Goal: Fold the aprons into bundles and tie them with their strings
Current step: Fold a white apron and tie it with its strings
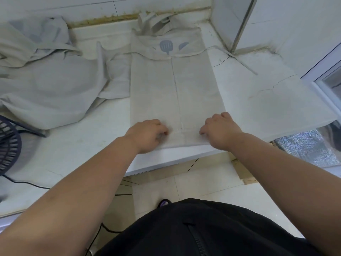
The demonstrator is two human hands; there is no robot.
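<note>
Folded beige cloth apron (175, 93): matt, fine plain weave, pressed flat. Its grey spatula print (166, 46) is flat, no sheen. Crumpled beige cloth apron heap (46, 80): same matt weave, soft folds. White stone-like table (258, 100): smooth, slight sheen, hairline cracks, yellowish stains. White wall tiles (73, 4): glossy; joint at their base is rough and brown-stained. Dark blue plastic grille (7, 145): moulded, semi-matt. Silver foil sheet (304, 146): crinkled, shiny. Pale wooden block (243, 174): raw, rough. Black jacket (166, 228): matt cloth.
</note>
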